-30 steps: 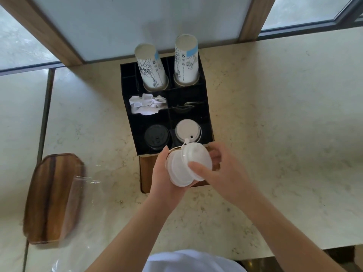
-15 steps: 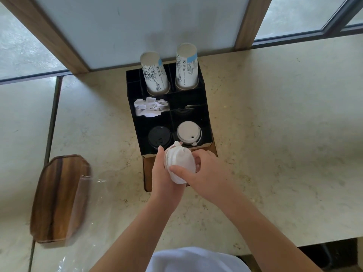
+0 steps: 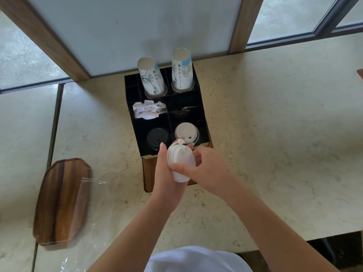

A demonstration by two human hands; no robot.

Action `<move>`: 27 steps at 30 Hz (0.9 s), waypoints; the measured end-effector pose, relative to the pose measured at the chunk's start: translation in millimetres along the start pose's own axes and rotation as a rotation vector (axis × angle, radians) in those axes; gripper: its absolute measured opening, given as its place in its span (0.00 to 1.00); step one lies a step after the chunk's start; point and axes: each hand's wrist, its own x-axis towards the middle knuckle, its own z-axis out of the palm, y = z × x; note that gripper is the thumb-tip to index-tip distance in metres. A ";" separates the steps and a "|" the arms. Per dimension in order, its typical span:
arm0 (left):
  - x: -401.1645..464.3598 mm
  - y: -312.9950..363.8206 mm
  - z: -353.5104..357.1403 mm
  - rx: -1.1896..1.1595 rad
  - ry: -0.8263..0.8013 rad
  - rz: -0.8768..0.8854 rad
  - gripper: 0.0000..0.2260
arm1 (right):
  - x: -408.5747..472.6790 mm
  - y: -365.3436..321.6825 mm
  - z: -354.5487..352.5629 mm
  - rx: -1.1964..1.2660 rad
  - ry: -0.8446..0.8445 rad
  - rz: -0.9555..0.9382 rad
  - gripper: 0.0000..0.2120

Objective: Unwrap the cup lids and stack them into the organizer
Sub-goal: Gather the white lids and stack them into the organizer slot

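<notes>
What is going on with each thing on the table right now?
White lids: bunched together, held in both hands.
Left hand: gripping the lids.
Right hand: gripping the lids.
Organizer: partly filled.
White lid stack: sitting in front right slot.
Black lid stack: sitting in front left slot.
Paper cups: upside down in back slots.
Wooden tray: partly covered by clear plastic wrap.

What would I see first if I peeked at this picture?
Two hands, left hand and right hand, clutch a stack of white lids in the middle. Just behind sits a black organizer with two tall paper cups standing at its back. A wooden tray lies far left.
</notes>
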 end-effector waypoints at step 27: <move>11.1 45.9 -24.2 0.698 -0.297 -0.216 0.32 | 21.2 47.0 -43.3 0.426 -0.378 -0.018 0.36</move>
